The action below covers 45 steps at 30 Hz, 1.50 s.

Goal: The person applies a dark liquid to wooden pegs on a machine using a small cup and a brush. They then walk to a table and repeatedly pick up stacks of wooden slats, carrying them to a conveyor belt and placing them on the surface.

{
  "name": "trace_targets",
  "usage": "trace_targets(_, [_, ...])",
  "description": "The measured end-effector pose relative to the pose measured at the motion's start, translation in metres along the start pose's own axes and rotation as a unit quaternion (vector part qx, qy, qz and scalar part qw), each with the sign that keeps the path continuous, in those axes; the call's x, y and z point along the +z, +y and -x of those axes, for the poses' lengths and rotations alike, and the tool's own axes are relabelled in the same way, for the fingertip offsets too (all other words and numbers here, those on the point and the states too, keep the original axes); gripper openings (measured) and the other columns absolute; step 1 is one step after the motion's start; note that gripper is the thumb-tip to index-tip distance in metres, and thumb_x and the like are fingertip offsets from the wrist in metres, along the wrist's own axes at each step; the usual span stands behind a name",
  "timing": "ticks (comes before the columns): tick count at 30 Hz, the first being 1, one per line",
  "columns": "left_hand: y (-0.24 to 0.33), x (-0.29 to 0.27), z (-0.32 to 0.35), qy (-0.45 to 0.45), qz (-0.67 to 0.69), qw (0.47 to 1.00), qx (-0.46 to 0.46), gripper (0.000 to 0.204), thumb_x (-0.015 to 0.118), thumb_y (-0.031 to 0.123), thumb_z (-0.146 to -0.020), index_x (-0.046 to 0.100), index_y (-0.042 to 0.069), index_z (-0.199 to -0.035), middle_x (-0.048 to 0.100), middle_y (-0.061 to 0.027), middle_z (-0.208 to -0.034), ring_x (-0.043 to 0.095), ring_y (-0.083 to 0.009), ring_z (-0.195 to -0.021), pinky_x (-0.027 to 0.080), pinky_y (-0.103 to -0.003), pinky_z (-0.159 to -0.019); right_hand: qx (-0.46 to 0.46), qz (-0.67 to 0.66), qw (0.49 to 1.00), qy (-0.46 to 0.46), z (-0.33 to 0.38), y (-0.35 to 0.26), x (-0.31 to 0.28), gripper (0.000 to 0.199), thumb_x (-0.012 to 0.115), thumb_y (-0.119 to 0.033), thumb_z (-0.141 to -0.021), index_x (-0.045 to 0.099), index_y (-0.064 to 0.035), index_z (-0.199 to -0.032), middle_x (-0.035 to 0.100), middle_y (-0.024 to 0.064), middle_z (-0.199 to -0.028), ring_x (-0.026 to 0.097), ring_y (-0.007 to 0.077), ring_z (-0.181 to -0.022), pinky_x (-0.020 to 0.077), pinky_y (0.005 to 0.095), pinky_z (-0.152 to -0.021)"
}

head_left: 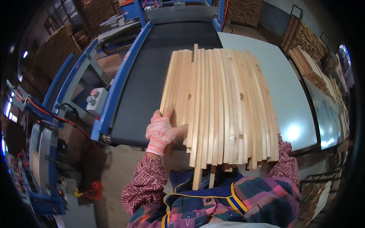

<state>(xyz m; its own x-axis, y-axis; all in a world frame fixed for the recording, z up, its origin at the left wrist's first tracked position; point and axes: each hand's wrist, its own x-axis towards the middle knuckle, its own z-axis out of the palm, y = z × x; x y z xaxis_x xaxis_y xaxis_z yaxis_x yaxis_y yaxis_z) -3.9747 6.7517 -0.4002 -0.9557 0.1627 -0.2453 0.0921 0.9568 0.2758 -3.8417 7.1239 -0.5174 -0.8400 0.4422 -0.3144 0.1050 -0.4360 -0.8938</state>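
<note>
Pale, knotty wooden slats (222, 108), fanned

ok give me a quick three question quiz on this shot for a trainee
1. True or false: the left hand wears a knit glove.
2. What lies under the far end of the bundle of wooden slats? A) black conveyor belt B) grass C) water
3. Fill in: the right hand is ____ behind the slats.

Key: 1 true; 2 A; 3 hidden
</note>
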Motion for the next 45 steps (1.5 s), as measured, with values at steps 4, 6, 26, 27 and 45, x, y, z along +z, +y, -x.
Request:
trace_targets(4, [-0.177,-0.009,-0.063,0.031,-0.005,0.999,-0.030,0.082,0.072,0.060,-0.080,0.049,0.025,-0.150,0.043,-0.0185,-0.151,0.049,-0.0369,-0.133,0.043,-0.045,-0.110,0.059,-0.070,0.995,-0.030,-0.031,0.074,0.154,0.056,0.049,-0.043,-0.106,0.050,-0.0049,-0.147,0.057,0.0053,-0.143,0.056,0.0177,-0.126,0.0455,0.0298,-0.106])
trace_targets(6, [-0.272,0.015,-0.096,0.269,-0.121,0.953,0.069,0.068,0.065,0.048,-0.093,0.045,0.021,-0.152,0.048,-0.0148,-0.141,0.054,-0.0308,-0.122,0.049,-0.041,-0.102,0.073,-0.081,0.993,-0.049,-0.053,0.093,0.213,0.055,0.049,-0.042,-0.106,0.050,-0.0050,-0.147,0.057,0.0051,-0.143,0.056,0.0177,-0.126,0.0455,0.0297,-0.106])
trace_targets(26, [-0.217,0.033,-0.176,0.073,0.635,0.763,0.102,0.056,0.066,0.043,-0.098,0.058,0.000,-0.133,0.065,-0.0086,-0.116,0.063,-0.0184,-0.103,0.052,-0.032,-0.092,-0.154,-0.073,0.985,0.012,-0.122,0.099,0.229,0.055,0.071,-0.030,-0.096,0.056,-0.0076,-0.143,0.065,0.0113,-0.134,0.064,0.0193,-0.118,0.0510,0.0321,-0.097])
trace_targets(27, [-0.211,0.025,-0.166,0.011,0.689,0.722,0.067,0.057,0.068,0.042,-0.097,0.058,0.000,-0.135,0.063,-0.0084,-0.118,0.061,-0.0184,-0.104,0.051,-0.033,-0.092,-0.093,-0.131,0.986,-0.040,-0.124,0.092,0.228,0.056,0.072,-0.031,-0.095,0.056,-0.0076,-0.143,0.064,0.0119,-0.133,0.064,0.0195,-0.117,0.0517,0.0328,-0.097])
trace_targets(45, [0.005,0.041,-0.059,-0.103,0.724,0.668,0.142,0.090,0.070,0.021,-0.090,0.019,0.009,-0.162,0.054,-0.0201,-0.138,0.060,-0.0260,-0.118,0.049,-0.035,-0.103,-0.301,-0.214,0.845,-0.387,-0.048,-0.008,0.075,0.073,0.071,-0.039,-0.093,0.044,0.0052,-0.145,0.057,0.0265,-0.137,0.064,0.0356,-0.118,0.0566,0.0486,-0.099])
